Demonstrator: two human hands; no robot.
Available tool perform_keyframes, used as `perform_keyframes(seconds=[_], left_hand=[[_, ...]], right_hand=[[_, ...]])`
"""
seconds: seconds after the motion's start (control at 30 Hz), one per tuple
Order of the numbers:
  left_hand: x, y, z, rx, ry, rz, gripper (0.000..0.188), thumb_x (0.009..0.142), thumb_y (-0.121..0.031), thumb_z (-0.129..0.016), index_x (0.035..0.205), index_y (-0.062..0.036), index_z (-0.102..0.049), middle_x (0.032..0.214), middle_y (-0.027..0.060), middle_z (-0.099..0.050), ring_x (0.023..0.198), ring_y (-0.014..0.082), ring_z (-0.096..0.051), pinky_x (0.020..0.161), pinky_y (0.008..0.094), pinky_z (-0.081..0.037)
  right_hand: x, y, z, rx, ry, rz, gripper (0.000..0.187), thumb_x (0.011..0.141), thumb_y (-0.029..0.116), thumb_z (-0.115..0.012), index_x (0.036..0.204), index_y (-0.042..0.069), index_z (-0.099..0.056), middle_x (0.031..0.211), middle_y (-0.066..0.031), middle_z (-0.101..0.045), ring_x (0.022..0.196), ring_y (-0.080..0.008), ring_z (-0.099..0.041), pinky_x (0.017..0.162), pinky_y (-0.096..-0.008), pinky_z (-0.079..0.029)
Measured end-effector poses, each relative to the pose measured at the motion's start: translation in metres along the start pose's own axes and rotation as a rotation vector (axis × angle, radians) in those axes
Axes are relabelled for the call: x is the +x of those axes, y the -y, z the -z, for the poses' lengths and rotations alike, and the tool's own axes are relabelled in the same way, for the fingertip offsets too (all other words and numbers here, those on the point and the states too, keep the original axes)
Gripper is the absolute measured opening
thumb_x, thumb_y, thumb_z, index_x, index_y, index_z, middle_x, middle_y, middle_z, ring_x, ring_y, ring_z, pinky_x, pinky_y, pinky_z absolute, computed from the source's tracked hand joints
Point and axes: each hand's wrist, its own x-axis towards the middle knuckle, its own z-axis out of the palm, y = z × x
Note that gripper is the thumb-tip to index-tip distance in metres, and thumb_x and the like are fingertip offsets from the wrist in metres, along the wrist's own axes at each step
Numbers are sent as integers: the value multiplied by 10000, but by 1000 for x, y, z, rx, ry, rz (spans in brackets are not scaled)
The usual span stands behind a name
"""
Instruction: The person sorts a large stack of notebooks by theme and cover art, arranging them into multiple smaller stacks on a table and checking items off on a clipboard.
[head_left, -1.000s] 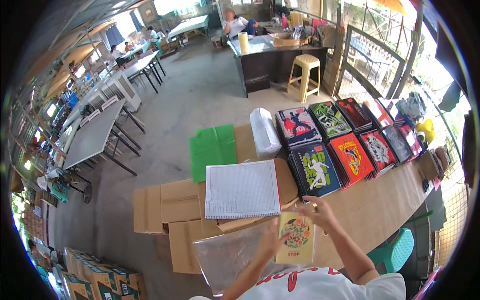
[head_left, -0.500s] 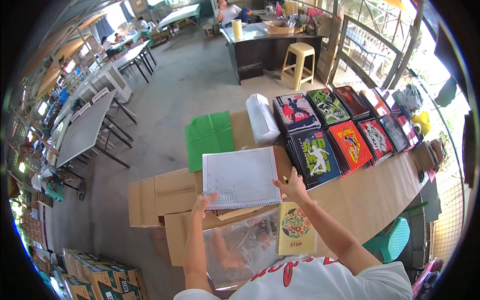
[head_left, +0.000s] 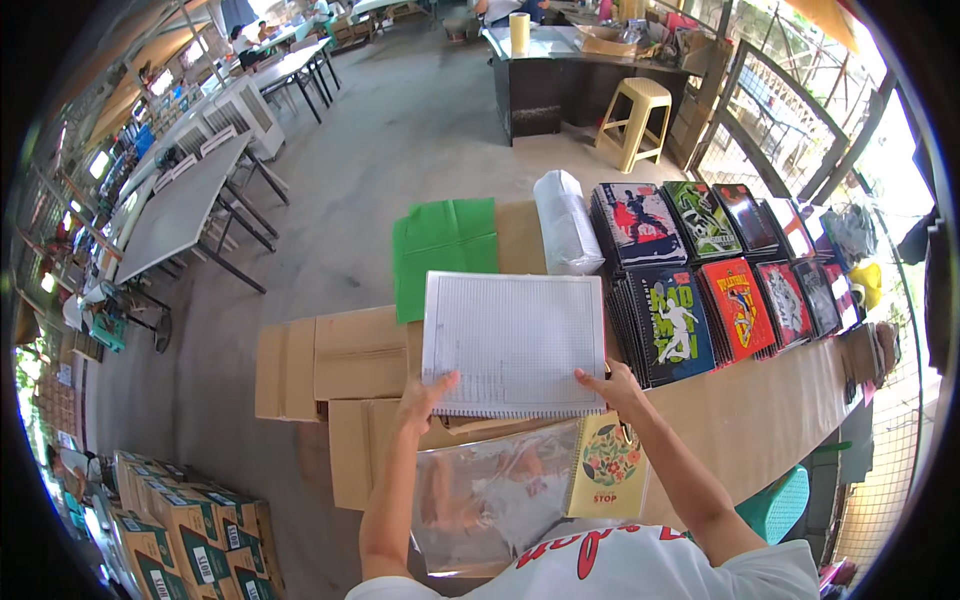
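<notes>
A spiral notebook (head_left: 515, 335) with squared pages is folded open between my hands, its coil along the near edge. Some rows of handwriting show at its lower left. My left hand (head_left: 424, 402) grips the near left corner, thumb on the page. At the near right corner, my right hand (head_left: 618, 390) holds on in the same way; a thin dark item by its fingers is too small to make out. Just below lie a clear plastic sheet (head_left: 490, 500) and a yellow spiral notebook (head_left: 608, 468) with a flower design. Beyond the page is a green sheet (head_left: 445, 245).
Stacks of sports-cover notebooks (head_left: 670, 325) fill the table's right half. A white wrapped roll (head_left: 567, 225) stands beside them. Cardboard boxes (head_left: 360, 355) sit at the left edge. A green stool (head_left: 778, 505) is at the right; a cream stool (head_left: 636, 120) stands farther off.
The view has shifted, so the table's things appear farther right. My right hand has moved down the notebook's right edge to its near corner. Both hands still hold it.
</notes>
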Motion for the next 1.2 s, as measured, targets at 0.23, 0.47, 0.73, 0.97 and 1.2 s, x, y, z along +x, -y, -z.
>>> perform_keyframes(seconds=[0.23, 0.47, 0.73, 0.97, 1.2], left_hand=[[19, -85, 22, 4, -59, -63, 622, 746, -287, -790, 1227, 32, -558, 1171, 148, -617, 1042, 253, -608, 883, 382, -496], [136, -160, 84, 94, 1, -135, 605, 731, -355, -792, 1156, 29, -596, 1027, 111, -661, 848, 200, -656, 580, 299, -511], [223, -171, 88, 149, 1, -57, 582, 715, -391, -805, 1107, -2, -622, 967, 86, -667, 825, 187, -645, 564, 309, -495], [237, -127, 86, 282, -203, -25, 577, 726, -387, -809, 1106, 0, -614, 982, 91, -669, 875, 199, -636, 722, 342, -505], [217, -123, 96, 697, -476, -396, 568, 768, -335, -772, 1174, 11, -576, 1119, 175, -647, 1014, 303, -623, 815, 384, -502]], right_hand=[[17, 88, -3, -26, 42, 174, 572, 758, 460, -764, 1146, 55, -651, 776, -75, -663, 565, -136, -589, 448, -294, -479], [137, 165, -46, 101, 159, 147, 559, 744, 466, -782, 933, -42, -643, 722, -87, -617, 531, -150, -566, 429, -290, -504], [209, 177, -57, 135, 124, 68, 548, 749, 461, -780, 927, -42, -656, 740, -77, -623, 563, -154, -587, 447, -298, -523], [224, 156, -82, -117, 59, 17, 604, 774, 480, -737, 1048, -47, -626, 893, -148, -681, 785, -257, -670, 507, -355, -566], [152, 168, -79, -287, -193, 513, 618, 801, 430, -715, 1211, -6, -557, 1046, -216, -670, 954, -360, -654, 798, -424, -522]])
